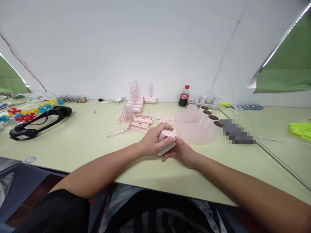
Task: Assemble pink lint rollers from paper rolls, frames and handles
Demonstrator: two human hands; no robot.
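Observation:
Near the table's front edge, my left hand (155, 139) is wrapped round a pale pink case (167, 133), thumb on its near side. My right hand (183, 151) grips the same case from the right and below, its thumb at the case's end. Just beyond my left hand lie open pink trays (140, 124), each with a small ring inside. Several pink discs (166, 120) lie behind the case. Clear tubes (128, 113) stand to the left of the trays, and one clear tube (116, 133) lies flat.
Pink cases (150, 100) are stacked by the wall. A cola bottle (184, 96) stands behind translucent pink sheets (191, 129). Brown round pieces (207, 112) lie beside a power strip (210, 105). A black headset frame (40, 123) lies at left.

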